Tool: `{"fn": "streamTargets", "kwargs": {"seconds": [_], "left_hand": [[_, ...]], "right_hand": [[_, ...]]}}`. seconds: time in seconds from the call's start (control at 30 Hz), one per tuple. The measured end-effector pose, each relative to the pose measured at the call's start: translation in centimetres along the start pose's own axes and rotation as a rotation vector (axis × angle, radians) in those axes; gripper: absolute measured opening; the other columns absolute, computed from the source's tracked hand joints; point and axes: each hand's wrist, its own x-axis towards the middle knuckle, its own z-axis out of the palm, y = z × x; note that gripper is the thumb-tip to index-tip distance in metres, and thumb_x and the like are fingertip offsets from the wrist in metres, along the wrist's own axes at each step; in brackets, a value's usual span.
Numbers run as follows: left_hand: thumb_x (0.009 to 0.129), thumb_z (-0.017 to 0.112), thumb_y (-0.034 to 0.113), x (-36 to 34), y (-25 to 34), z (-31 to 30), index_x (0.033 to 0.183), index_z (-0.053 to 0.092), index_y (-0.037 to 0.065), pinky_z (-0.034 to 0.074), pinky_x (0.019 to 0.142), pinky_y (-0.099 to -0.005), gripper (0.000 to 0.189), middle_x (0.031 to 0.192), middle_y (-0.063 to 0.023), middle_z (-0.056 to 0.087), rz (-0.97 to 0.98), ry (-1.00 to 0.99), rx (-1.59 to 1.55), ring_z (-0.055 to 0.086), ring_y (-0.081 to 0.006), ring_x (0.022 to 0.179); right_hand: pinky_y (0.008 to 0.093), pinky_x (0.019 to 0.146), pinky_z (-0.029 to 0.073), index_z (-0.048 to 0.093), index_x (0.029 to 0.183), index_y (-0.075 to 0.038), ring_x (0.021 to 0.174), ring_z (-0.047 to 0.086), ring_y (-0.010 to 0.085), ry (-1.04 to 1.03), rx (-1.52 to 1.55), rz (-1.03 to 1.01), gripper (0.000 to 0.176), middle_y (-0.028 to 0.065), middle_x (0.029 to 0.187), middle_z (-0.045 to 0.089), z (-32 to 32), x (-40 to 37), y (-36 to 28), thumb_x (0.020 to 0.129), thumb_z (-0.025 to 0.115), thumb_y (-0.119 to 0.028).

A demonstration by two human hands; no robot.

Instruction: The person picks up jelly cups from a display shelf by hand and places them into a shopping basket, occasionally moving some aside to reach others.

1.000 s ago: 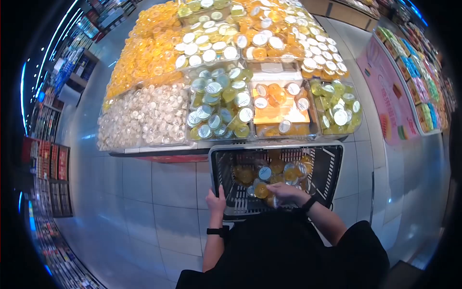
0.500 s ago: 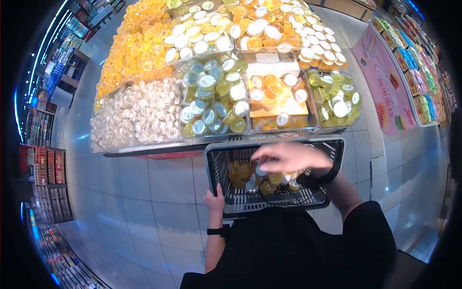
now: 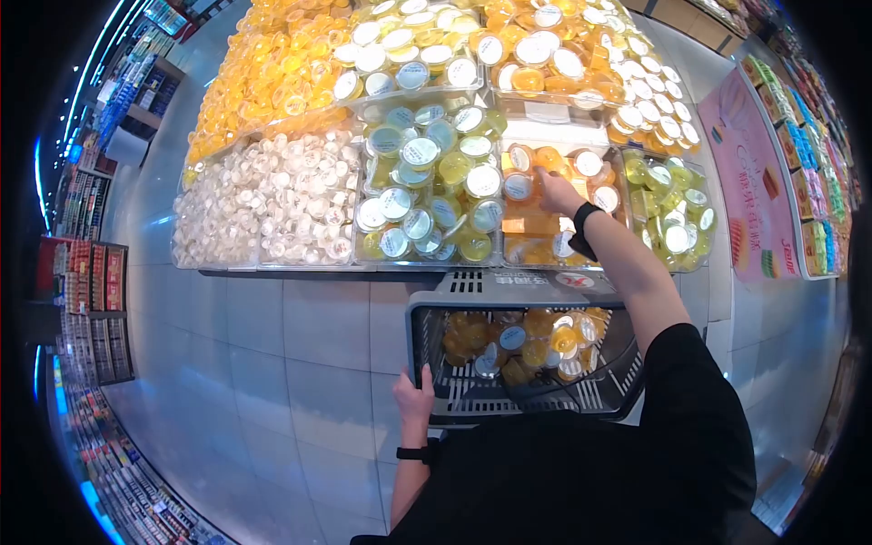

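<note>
My left hand is wrapped round the left rim of a dark grey shopping basket. Inside the basket lie several orange and yellow jelly cups, some with white lids. My right hand reaches into a clear bin of orange jelly cups beyond the basket. Its fingers are at a white-lidded cup, and whether they grip it cannot be made out. Green jelly cups fill the bin to the left of that hand.
Small white cups fill the front left bins, with orange cups behind. More green cups stand at the right. A pink panel borders another display. Shelves line the far left.
My right hand has moved from above the basket forward into the orange cup bin, uncovering the basket's contents. My left hand still holds the rim. The view has shifted slightly.
</note>
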Motion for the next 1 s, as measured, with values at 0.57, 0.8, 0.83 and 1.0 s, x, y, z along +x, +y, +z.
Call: {"fn": "streamTargets", "kwargs": {"seconds": [0.57,0.8,0.83,1.0], "left_hand": [[0.085,0.068,0.025,0.0,0.4,-0.1,0.094,0.061,-0.012,0.05,0.067,-0.0466,0.038,0.077,-0.0283,0.064,0.014,0.008,-0.092,0.063,-0.0466,0.074],[0.084,0.068,0.029,-0.3,-1.7,0.7,0.1,0.062,-0.014,0.051,0.068,-0.0471,0.046,0.078,-0.031,0.064,0.02,0.015,-0.015,0.064,-0.0467,0.075],[0.085,0.068,0.03,-0.2,-1.5,0.6,0.101,0.061,-0.014,0.051,0.068,-0.0469,0.048,0.079,-0.0309,0.064,0.019,0.01,-0.016,0.064,-0.0466,0.075],[0.085,0.067,0.03,-0.2,-0.4,0.2,0.1,0.061,-0.015,0.051,0.069,-0.0466,0.048,0.079,-0.0303,0.064,0.0,0.004,-0.024,0.065,-0.046,0.077]], "right_hand": [[0.0475,0.098,0.044,0.041,0.136,-0.011,0.125,0.043,0.0417,0.377,0.007,-0.353,0.073,0.0218,0.14,0.04,0.7,-1.0,-4.1,0.07,0.074,-0.011],[0.0477,0.085,0.053,0.042,0.129,-0.011,0.103,0.059,0.0439,0.154,0.003,0.013,0.071,0.0224,0.123,0.047,0.3,-0.3,-5.3,0.068,0.078,-0.019],[0.0475,0.081,0.054,0.042,0.128,-0.01,0.099,0.062,0.0446,0.186,-0.035,-0.003,0.065,0.0228,0.125,0.046,0.8,-0.4,-5.4,0.072,0.075,-0.018],[0.0469,0.082,0.054,0.041,0.128,-0.004,0.1,0.062,0.0419,0.286,0.17,-0.094,0.057,0.0263,0.126,0.049,2.5,-0.7,-5.0,0.078,0.066,-0.012]]}}
